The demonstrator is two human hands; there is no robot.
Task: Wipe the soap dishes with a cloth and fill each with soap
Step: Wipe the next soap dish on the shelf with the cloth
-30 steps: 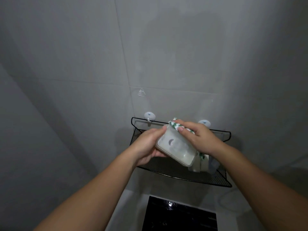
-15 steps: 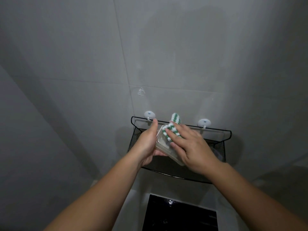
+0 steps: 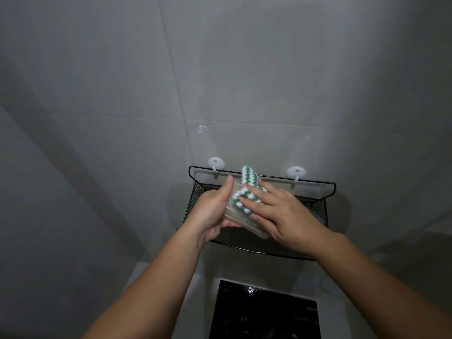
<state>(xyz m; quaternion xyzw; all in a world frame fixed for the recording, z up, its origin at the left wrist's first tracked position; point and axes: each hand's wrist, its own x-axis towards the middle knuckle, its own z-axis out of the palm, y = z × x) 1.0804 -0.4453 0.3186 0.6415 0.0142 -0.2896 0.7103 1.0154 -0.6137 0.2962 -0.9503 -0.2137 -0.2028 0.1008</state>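
No legible text or labels.

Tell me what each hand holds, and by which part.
The left hand grips the clear soap dish by its left end. The right hand grips nothing: its straight fingers press the green-and-white cloth onto the dish.

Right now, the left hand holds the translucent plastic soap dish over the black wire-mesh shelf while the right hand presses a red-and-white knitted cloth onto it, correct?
No: the head view shows the knitted cloth is green and white, not red. Otherwise right: the left hand holds the translucent plastic soap dish over the black wire-mesh shelf; the right hand presses the cloth onto it.
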